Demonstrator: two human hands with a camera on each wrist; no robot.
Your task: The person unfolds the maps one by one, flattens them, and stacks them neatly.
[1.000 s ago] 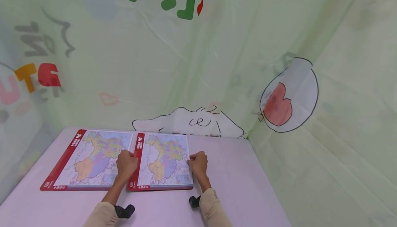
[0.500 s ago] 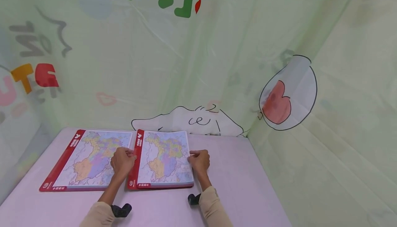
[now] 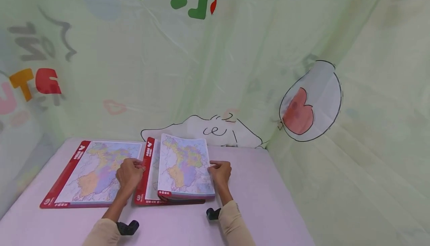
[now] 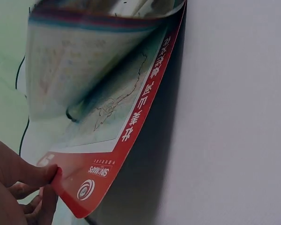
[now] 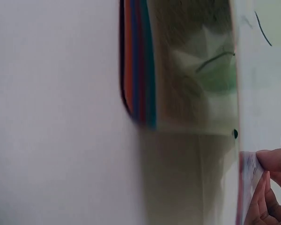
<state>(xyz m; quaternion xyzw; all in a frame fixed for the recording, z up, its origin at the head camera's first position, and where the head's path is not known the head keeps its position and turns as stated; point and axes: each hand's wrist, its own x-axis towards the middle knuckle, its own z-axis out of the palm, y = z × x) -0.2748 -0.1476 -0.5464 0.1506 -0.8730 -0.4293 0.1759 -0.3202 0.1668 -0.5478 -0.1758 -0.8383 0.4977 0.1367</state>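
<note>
Two map booklets lie side by side. My left hand (image 3: pixel 130 173) pinches the right booklet's red edge strip (image 3: pixel 142 180) between thumb and fingers. In the left wrist view, the left hand (image 4: pixel 23 187) grips near the corner of this red sheet (image 4: pixel 98 180), tilted up from the table. My right hand (image 3: pixel 221 172) pinches the right edge of the booklet's upper map pages (image 3: pixel 184 165). They are raised and set off to the right, showing an outline map beneath. From the right wrist, the right hand (image 5: pixel 274 192) holds the page edge, with coloured page edges (image 5: pixel 140 79) beyond.
The other map booklet (image 3: pixel 104 177), with a matching red strip, lies flat at the left, partly under my left forearm. A pale pink tabletop (image 3: pixel 255 201) extends to the right. Behind it hangs a pale green printed curtain (image 3: pixel 235 70), which also closes the right side.
The upper pages have come up and shifted right in my right hand, uncovering the sheet beneath. My left hand and the red strip have moved slightly left.
</note>
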